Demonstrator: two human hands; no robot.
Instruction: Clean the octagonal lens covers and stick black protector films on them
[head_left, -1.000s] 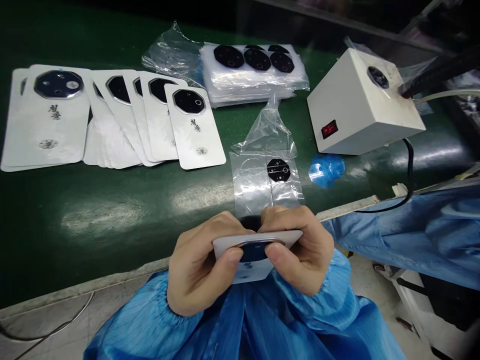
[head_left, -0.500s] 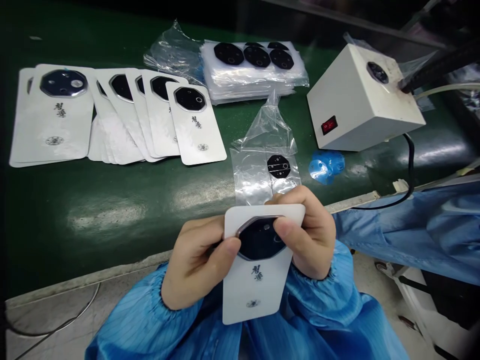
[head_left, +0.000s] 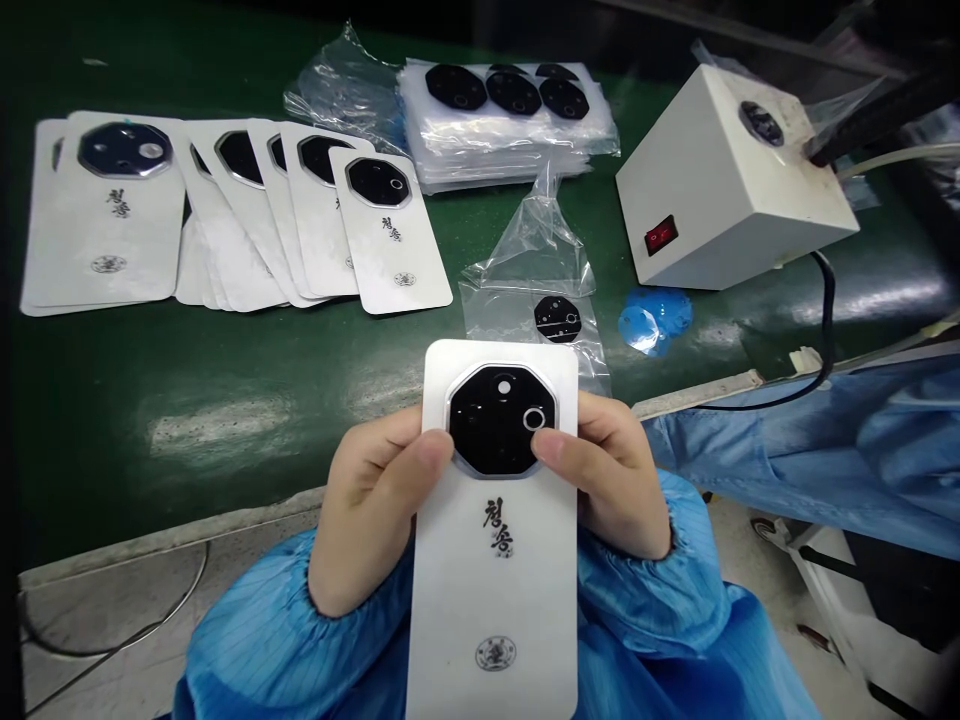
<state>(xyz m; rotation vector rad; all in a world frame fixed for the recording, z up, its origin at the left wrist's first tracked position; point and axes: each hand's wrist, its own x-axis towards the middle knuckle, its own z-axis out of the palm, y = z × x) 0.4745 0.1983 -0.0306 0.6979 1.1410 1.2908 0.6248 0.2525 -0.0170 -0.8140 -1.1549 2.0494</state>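
A white phone back cover (head_left: 495,590) with a black octagonal camera plate stands upright in front of me, held by both hands. My left hand (head_left: 367,505) grips its left edge, thumb pressed on the plate's rim. My right hand (head_left: 619,480) grips the right edge, thumb on the plate beside a small ring. Both sleeves are blue. Just beyond the cover lies a clear plastic bag (head_left: 536,290) with one black octagonal lens piece (head_left: 557,318) in it.
A fanned row of white back covers (head_left: 300,225) lies on the green belt (head_left: 225,400) at left. A stack of bagged black lens pieces (head_left: 510,120) sits at the back. A white box with a red switch (head_left: 720,190) stands right, blue film scraps (head_left: 652,320) beside it.
The cover was tipped flat, edge toward me; both hands have swung it upright so its printed face shows fully. My thumbs stay on the camera plate.
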